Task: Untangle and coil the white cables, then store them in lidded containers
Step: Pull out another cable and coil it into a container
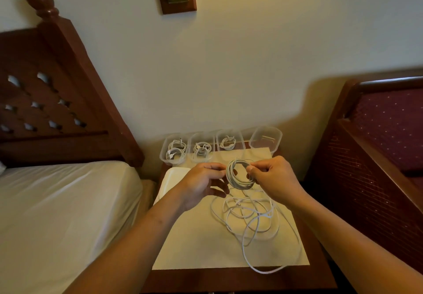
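Two large pieces of furniture flank a wooden nightstand [229, 277]: a bed [57, 213] with a white sheet and a carved dark headboard [45, 88] on the left, and a dark red upholstered chair [377, 147] on the right. A cream mat [190, 245] covers most of the nightstand's top, reaching from the far edge almost to the near edge. A flat white object [170, 179] lies along the left edge, partly under the left forearm; what it is cannot be told.

On the mat, between the middle and the near right corner, lies the loose tangle [254, 222] of white cable, one loop running over the mat's near edge onto the bare wood.

Both hands are raised over the far half of the top. The left hand [203, 184] pinches the left side of the coil [239, 176] between thumb and fingertips. The right hand [272, 179] has its fingers curled round the coil's right side. The coil is a neat ring of several turns, and strands seem to run from it down to the tangle.

Four clear containers line the far edge: the first container [174, 154] at the far left corner, the second container [201, 150] and the third container [229, 144] each hold a coiled white cable; the fourth container [266, 141] stands at the far right corner.
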